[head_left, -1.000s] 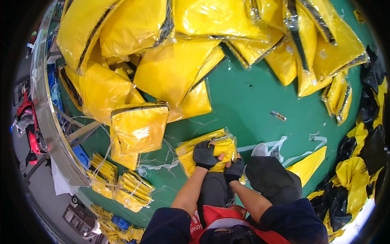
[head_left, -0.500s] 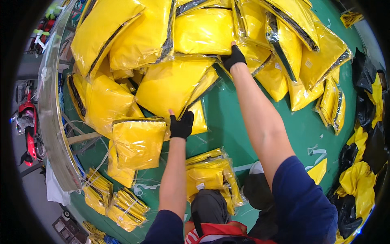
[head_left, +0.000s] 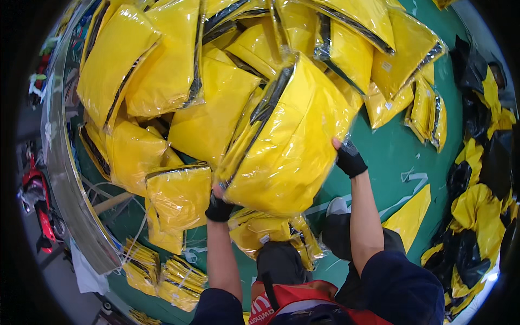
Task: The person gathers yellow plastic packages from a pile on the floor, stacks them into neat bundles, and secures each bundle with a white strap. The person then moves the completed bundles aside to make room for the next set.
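A large yellow package (head_left: 295, 141) lies tilted at the centre of the view, its dark-edged side facing ten o'clock; whether it is wholly clear of what lies below cannot be told. The left hand (head_left: 219, 208) grips its corner at about half past seven, and the right hand (head_left: 351, 158) clasps the edge at about half past three, thumb on top, the other fingers mostly hidden.

The likeliest trouble is slipping: the clear wrap looks slick, and each hand has only an edge, so the layered contents could sag or shift inside. Pulling at the corners might split the film. The package also overlaps the pile (head_left: 138, 70) towards eleven o'clock, so a snag could slide its neighbours, and its lower edge could crush the folded packet (head_left: 252, 232) at six o'clock.

The package is a plump, rounded rectangle — glossy yellow sheeting, creased and glinting under the plastic, with dark folds along one side. A squarer packet (head_left: 179, 196) sits at eight o'clock, and strapped thin bundles (head_left: 181, 281) at seven. The green floor (head_left: 382, 162) looks smooth; crumpled black-and-yellow sheeting (head_left: 472, 211) heaps at four.
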A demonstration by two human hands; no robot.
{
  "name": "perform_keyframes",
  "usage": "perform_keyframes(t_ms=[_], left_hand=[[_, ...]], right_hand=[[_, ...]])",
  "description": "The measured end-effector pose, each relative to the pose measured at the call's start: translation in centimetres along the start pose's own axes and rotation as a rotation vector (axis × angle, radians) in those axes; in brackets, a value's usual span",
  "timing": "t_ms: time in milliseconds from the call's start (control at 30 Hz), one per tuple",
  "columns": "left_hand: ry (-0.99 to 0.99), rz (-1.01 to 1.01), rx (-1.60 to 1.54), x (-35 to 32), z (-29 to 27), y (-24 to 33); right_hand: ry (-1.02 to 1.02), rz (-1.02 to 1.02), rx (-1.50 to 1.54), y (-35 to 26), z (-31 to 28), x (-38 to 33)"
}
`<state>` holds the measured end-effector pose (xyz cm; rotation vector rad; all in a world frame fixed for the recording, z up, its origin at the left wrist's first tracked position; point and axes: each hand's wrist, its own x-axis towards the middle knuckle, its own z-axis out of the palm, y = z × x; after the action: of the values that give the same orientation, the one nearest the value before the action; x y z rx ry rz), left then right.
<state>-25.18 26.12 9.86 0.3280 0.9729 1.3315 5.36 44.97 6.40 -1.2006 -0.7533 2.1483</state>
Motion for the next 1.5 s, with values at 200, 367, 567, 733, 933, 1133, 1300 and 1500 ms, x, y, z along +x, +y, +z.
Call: perform_keyframes(t_ms=[200, 367, 567, 733, 933, 1133, 1300, 1500], left_hand=[[-0.509, 0.302, 1.236, 1.0, 13.5, 2.8], [0.720, 0.585, 1.663, 10.4, -11.3, 2.8], [0.653, -0.466, 1.621, 18.4, -17.8, 12.4], [0.444, 0.061, 1.414, 17.7, -10.8, 4.0], [0.442, 0.006, 1.034, 13.7, -10.0, -4.4], [0.163, -0.379, 0.359, 12.7, -11.8, -2.7], [0.401, -0.198, 0.298, 12.4, -5.8, -0.5], [0.366, -0.104, 0.610, 15.5, -4.4, 1.4]], right_hand=[[0.005, 0.177, 0.269, 1.6, 2.6, 1.8], [0.384, -0.010, -0.337, 3.3, -1.8, 1.2], [0.734, -0.465, -0.651, 8.7, 1.7, -1.8], [0.571, -0.107, -0.151, 6.8, -0.8, -4.3], [0.196, -0.200, -0.254, 1.9, -5.6, -8.2], [-0.257, -0.025, -0.497, -2.6, 4.7, 9.9], [-0.042, 0.148, -0.174, 4.0, 0.5, 14.4], [-0.360, 0.203, -0.243, 2.0, 4.3, 12.2]])
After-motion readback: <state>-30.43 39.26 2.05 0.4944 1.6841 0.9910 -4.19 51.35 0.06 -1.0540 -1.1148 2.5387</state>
